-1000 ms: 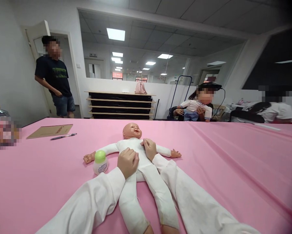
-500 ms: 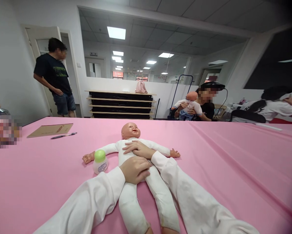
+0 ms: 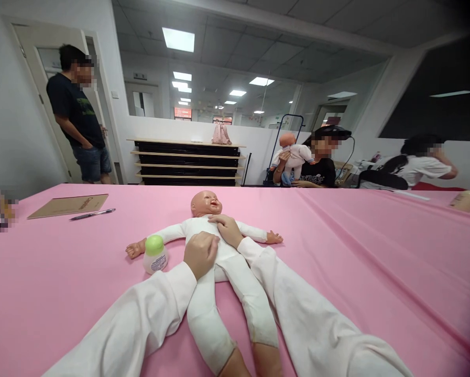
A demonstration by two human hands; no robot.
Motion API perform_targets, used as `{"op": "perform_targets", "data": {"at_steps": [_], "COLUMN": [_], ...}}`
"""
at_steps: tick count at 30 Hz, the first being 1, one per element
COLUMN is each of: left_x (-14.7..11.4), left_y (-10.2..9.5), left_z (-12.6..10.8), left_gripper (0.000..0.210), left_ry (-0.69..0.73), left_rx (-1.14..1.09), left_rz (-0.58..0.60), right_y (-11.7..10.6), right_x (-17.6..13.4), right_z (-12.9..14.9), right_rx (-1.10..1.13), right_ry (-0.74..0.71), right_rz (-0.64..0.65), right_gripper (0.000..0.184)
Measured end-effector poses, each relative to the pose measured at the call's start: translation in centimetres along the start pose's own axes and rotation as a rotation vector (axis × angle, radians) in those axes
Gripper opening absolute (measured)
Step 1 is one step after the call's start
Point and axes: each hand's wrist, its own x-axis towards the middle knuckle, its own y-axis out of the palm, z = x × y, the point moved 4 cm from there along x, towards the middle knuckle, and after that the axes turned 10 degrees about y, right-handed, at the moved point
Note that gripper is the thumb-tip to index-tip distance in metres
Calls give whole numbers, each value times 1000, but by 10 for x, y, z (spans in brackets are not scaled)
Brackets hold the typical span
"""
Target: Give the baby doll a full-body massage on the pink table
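Note:
A baby doll [image 3: 201, 306] with a white cloth body lies face up on the pink-covered table [image 3: 81, 293], its head away from me and its arms spread. My right hand [image 3: 227, 229] rests on the doll's upper chest, fingers stretched out and holding nothing. Lower down, my left hand [image 3: 200, 255] touches the left side of the belly. Its fingers bend downward and their tips are hidden, so its grip cannot be made out. A small bottle with a green cap [image 3: 155, 254] stands beside my left wrist, near the doll's hand.
At the far left of the table lie a brown notebook [image 3: 67, 205] and a pen [image 3: 92, 214]. A gold-coloured container [image 3: 468, 199] is at the right edge. Beyond the table, one person [image 3: 77, 112] stands by the door, another [image 3: 317, 170] holds a doll, and a third [image 3: 423, 162] sits.
My left hand has moved left across the belly and its fingers are more bent. My right hand has shifted up toward the doll's neck. The view has turned slightly right.

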Motion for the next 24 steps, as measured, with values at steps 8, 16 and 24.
{"op": "perform_targets", "data": {"at_steps": [8, 16, 24], "left_x": [1, 3, 3], "left_y": [-4, 5, 16], "left_z": [-9, -25, -25], "left_gripper": [32, 29, 37], "left_ry": [234, 504, 404], "left_rx": [70, -234, -234], "left_rz": [-35, 302, 553], "right_y": [-13, 11, 10], "right_x": [-12, -9, -1], "right_z": [5, 37, 30], "right_rx": [38, -12, -333], "right_ry": [-32, -332, -269], "right_rz": [-177, 490, 540], "right_gripper": [26, 41, 45]}}
